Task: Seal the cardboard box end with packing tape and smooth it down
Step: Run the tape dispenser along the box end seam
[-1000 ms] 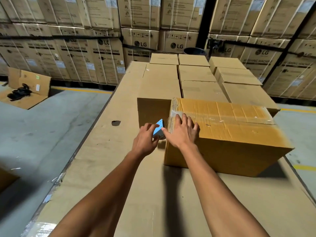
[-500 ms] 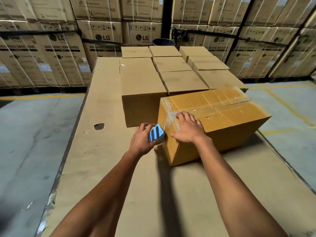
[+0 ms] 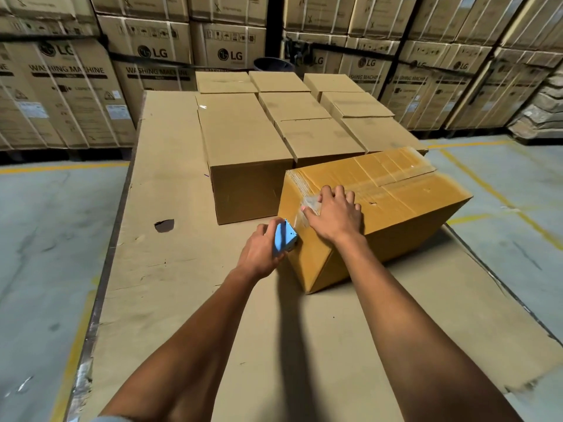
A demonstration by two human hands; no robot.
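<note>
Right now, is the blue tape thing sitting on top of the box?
No, the left hand holds the blue tape dispenser against the end of the cardboard box, below its top.

Both bare arms reach forward from the bottom of the view, roughly parallel, elbows low and forearms rising toward the hands. The left hand point(image 3: 260, 251) is curled closed around a blue dispenser point(image 3: 285, 239), knuckles up and to the left, wrist nearly straight, the fingers wrapped over its far side. The right hand point(image 3: 336, 216) lies palm down and flat, fingers spread and pointing up and left, pressing on the box point(image 3: 396, 214) at its near end. Its thumb point(image 3: 309, 212) stretches toward the left hand over a strip of clear tape point(image 3: 307, 204). The two hands sit close together without touching.
</note>
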